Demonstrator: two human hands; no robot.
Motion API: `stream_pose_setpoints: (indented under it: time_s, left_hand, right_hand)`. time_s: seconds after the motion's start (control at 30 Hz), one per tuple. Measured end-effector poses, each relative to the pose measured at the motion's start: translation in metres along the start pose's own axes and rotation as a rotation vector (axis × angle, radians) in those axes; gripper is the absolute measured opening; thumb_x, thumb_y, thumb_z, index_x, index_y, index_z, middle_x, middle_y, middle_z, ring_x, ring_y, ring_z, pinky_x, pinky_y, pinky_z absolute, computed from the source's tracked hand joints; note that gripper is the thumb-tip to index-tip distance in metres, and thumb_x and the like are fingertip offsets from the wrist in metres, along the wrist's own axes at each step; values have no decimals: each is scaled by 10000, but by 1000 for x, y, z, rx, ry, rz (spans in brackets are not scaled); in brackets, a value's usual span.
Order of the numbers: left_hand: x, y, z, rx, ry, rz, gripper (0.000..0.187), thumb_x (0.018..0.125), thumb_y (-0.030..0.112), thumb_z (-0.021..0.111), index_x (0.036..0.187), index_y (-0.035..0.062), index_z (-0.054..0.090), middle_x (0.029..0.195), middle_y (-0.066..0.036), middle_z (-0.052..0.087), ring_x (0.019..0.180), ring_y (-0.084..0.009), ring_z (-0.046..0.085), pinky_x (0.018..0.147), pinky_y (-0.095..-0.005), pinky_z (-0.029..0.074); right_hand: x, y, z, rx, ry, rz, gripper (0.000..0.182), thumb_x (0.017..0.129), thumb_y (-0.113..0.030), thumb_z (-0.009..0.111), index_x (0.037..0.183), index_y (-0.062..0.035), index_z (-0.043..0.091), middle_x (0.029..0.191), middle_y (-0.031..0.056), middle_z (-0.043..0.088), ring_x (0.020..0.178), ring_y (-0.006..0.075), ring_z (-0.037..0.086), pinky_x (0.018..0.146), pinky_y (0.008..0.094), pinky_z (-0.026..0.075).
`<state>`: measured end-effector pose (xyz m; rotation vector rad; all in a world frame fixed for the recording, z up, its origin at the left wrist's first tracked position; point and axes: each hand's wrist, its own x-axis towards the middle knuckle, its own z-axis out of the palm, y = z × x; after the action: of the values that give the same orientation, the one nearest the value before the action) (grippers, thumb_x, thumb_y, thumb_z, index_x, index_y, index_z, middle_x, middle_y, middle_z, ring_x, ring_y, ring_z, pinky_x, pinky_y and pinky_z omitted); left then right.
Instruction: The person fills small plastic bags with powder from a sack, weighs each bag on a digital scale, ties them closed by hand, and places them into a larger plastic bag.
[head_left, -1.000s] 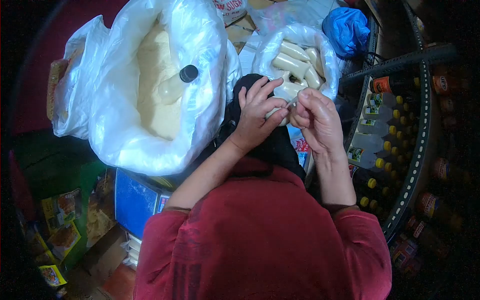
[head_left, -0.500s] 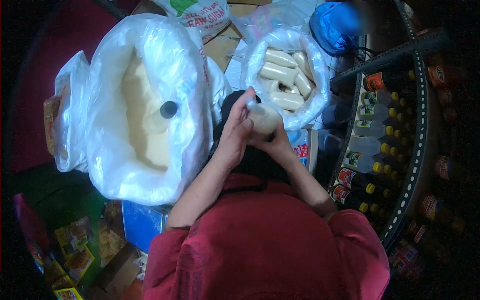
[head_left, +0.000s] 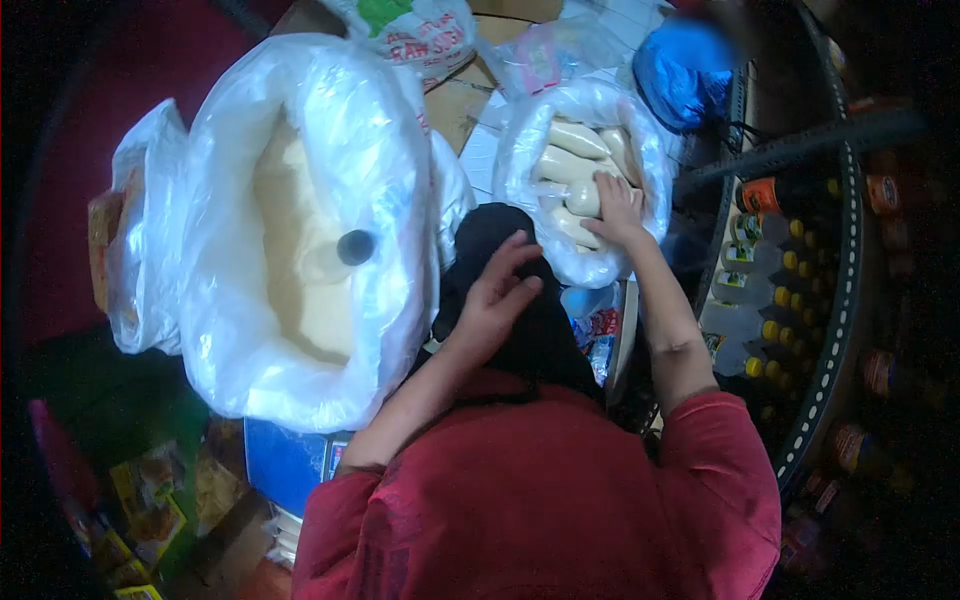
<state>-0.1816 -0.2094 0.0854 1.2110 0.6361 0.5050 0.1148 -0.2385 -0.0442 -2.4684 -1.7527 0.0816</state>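
My right hand [head_left: 619,208] reaches into the smaller plastic-lined container [head_left: 515,150], its spread fingers resting on a filled bag [head_left: 583,198] among several packed bags of pale granules. My left hand [head_left: 497,297] hovers over my dark-clothed leg [head_left: 520,335], fingers apart and nothing in it. Left of it stands a large sack lined with clear plastic [head_left: 370,110], part filled with pale granules [head_left: 285,225]. A clear container with a dark end [head_left: 355,247] lies on the granules inside that sack.
Bottles with yellow caps [head_left: 735,287] line a metal rack [head_left: 852,230] at the right. A blue bag [head_left: 683,75] sits behind the smaller container. A printed sugar sack [head_left: 425,40] is at the back. A blue object [head_left: 285,465] stands below the large sack.
The filled bag has gone from between both hands to the smaller container. My right hand has moved forward and right with it; my left hand has come away, its fingers apart.
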Motion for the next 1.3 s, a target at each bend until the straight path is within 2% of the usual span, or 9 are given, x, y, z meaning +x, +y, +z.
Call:
stream_pose_setpoints:
  time_s: [0.17,0.23,0.37,0.53,0.63,0.9,1.0,1.13,1.3]
  left_hand:
    - [-24,49,4,268,-318,273,331,927,161,560,1236,47,534,1373,-163,444,1329,-272,368,1089,-381,281]
    - [-39,76,1,205,-499,286,352,926,173,565,1249,42,520,1341,-179,471,1305,-285,401,1074,-385,307]
    - [-76,125,-19,218,-670,489,362,889,193,615,1210,38,549,1255,-157,535,1138,-299,537,965,-379,401]
    - [-154,184,-83,319,-477,704,392,873,180,627,1219,10,554,1268,-161,549,1138,-302,545,972,-413,384]
    - [-208,187,-120,258,-269,725,383,863,187,633,1186,-11,580,1248,-183,570,1147,-309,545,991,-427,362]
    - [-275,143,-144,254,176,572,346,870,192,625,1159,3,610,1201,-157,613,1157,-299,544,1031,-421,338]
    - [-284,136,-152,273,224,566,330,879,182,617,1164,15,611,1213,-149,608,1164,-281,541,1030,-417,345]
    - [-293,134,-166,189,287,576,321,879,175,616,1155,12,616,1218,-154,603,1171,-282,536,1018,-404,361]
    - [-294,145,-178,131,325,611,354,872,202,627,1170,13,609,1261,-155,568,1190,-283,516,1014,-388,365]
  right_hand:
    - [39,-6,-30,101,-360,0,790,697,-339,759,1355,-67,419,1355,199,451,1286,371,384,1062,465,303]
    - [70,-4,-24,364,235,-154,699,743,-303,741,1327,-40,461,1313,211,491,1227,348,457,1031,445,349]
    - [80,-148,-195,894,304,-325,417,842,-170,659,1215,-6,570,1194,157,585,1087,243,565,921,349,442]
    - [65,-291,-293,1136,127,-841,261,870,-138,635,1090,5,645,949,79,670,878,178,625,789,280,478]
    - [81,-377,-337,924,273,-1161,198,864,-128,637,1011,3,663,886,91,657,810,189,631,731,270,479]
    - [158,-613,-296,441,35,-992,539,797,-595,591,938,-90,718,944,147,681,844,332,646,752,412,500]
    - [169,-662,-270,287,-61,-790,490,797,-548,617,1002,-113,708,1065,139,665,951,316,636,856,424,479]
    - [147,-680,-258,50,-18,-915,405,769,-467,636,1057,-189,702,1232,93,599,1124,271,572,1010,505,353]
    - [158,-675,-282,323,127,-946,348,816,-392,640,1072,-160,683,1031,92,671,953,260,630,888,431,427]
